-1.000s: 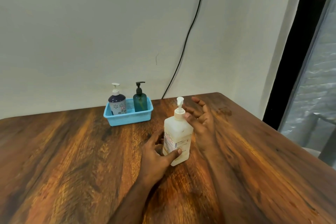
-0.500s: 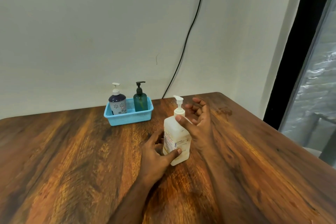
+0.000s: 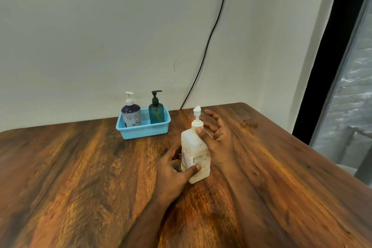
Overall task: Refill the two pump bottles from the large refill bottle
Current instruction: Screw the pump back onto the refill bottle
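The large white refill bottle (image 3: 194,147) stands upright on the wooden table (image 3: 80,177), its pump top still on. My left hand (image 3: 173,171) grips its lower body, thumb across the label. My right hand (image 3: 215,135) is beside the bottle's neck on the right, thumb touching the collar under the pump and fingers spread. Two pump bottles stand in a blue basket (image 3: 144,129) at the back: a dark blue and white flowered bottle (image 3: 130,113) on the left and a teal bottle (image 3: 156,112) with a black pump on the right.
A black cable (image 3: 211,36) runs down the wall to the table's back edge. The table's right edge slants beside a dark window frame (image 3: 326,56). Bare wood lies left of and in front of my hands.
My right hand has closed in on the pump's neck and its thumb has settled on the collar. The left hand and the bottle have stayed where they were.
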The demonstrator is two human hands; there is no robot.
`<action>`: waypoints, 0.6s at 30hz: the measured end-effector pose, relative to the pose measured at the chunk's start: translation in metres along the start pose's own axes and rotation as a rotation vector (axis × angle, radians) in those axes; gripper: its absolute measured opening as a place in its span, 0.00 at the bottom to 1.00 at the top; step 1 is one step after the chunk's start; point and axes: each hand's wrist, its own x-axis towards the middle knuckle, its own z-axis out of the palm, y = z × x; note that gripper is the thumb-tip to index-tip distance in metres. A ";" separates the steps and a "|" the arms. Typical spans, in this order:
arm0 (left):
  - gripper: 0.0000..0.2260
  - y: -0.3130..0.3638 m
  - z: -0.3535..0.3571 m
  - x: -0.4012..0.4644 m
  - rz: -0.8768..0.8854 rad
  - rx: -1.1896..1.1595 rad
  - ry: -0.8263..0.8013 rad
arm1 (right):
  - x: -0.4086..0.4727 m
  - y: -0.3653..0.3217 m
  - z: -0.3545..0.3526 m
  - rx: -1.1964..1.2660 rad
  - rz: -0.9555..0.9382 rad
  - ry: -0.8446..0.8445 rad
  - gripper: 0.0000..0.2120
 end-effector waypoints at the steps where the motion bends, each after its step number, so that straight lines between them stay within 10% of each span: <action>1: 0.37 0.000 0.000 0.000 -0.007 0.002 -0.003 | 0.000 0.000 0.002 -0.030 -0.001 0.044 0.24; 18: 0.32 0.002 -0.005 0.001 0.019 0.040 -0.069 | -0.001 -0.013 -0.002 -0.036 0.085 0.051 0.10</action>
